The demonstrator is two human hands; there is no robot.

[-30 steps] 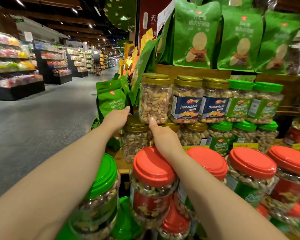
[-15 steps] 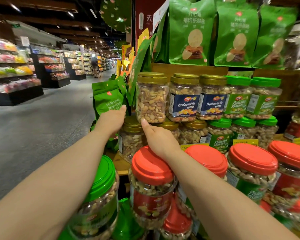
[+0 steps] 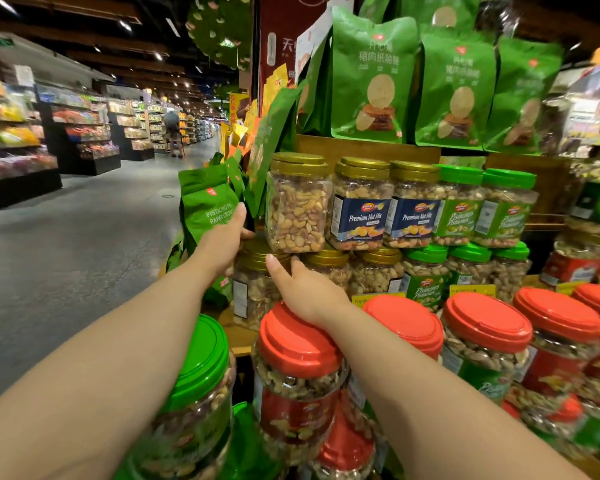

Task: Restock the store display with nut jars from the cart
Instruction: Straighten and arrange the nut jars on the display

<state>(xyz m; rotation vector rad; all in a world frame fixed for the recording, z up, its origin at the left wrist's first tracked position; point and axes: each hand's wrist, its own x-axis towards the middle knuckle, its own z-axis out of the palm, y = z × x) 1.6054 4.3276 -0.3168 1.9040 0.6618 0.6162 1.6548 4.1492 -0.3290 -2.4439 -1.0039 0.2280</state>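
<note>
Both hands are on the same gold-lid jar [image 3: 253,285], bottom row, left end of the display shelf [image 3: 368,147]. Left hand [image 3: 222,244] wraps the jar's far-left side at lid height, thumb over the top edge, fingers curled behind it. Right hand [image 3: 302,289] is against the jar's right side near the lid, thumb pointing up along the lid rim; fingers bend round the jar, though their tips are hidden. So both are grasping that jar; it sits on the shelf board, upright, white label panel facing left-front.

Directly on top of it: a second gold-lid jar, unlabelled side [image 3: 297,209] facing out, upright. To its right on the top row, two Premium Nut Mix jars [image 3: 361,209] with blue labels, then two green-lid pistachio jars [image 3: 482,209]. The bottom row runs the same way: gold lids, then green lids [image 3: 430,268].

Near side, under the forearms: the stock jars. Green-lid jar [image 3: 194,382] at near left, tilted. Red-lid jar [image 3: 298,368] centre, right wrist touching its lid. More red-lid jars [image 3: 485,337] off to the right, closely packed.

Above the shelf: hanging green snack bags [image 3: 374,81] with Chinese text. Just left of the left hand: a green pistachio paper crunch bag [image 3: 208,206].

Far left: store aisle [image 3: 84,237], produce racks [image 3: 14,133], a person [image 3: 172,129] standing far down the aisle.
</note>
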